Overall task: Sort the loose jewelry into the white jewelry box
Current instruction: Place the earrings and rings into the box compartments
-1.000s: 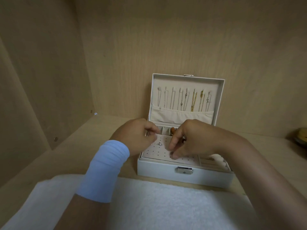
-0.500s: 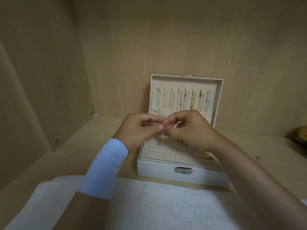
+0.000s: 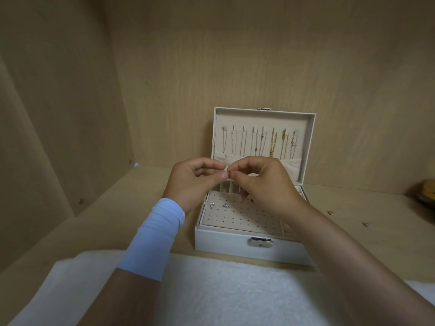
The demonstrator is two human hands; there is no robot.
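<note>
This looks like the inside of a wooden cupboard at home. Plain wood walls (image 3: 58, 114) stand close around a wooden shelf (image 3: 364, 208), with a soft white towel (image 3: 223, 290) in front.

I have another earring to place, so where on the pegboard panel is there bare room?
The panel is bare across its middle and front, up to the box's front wall. Its back left is taken by two earrings; the back edge is crowded under both hands, pinching a tiny piece.

Wooden shelf (image 3: 98, 222) bears jewelry box (image 3: 235, 245), towel (image 3: 211, 290)
</note>
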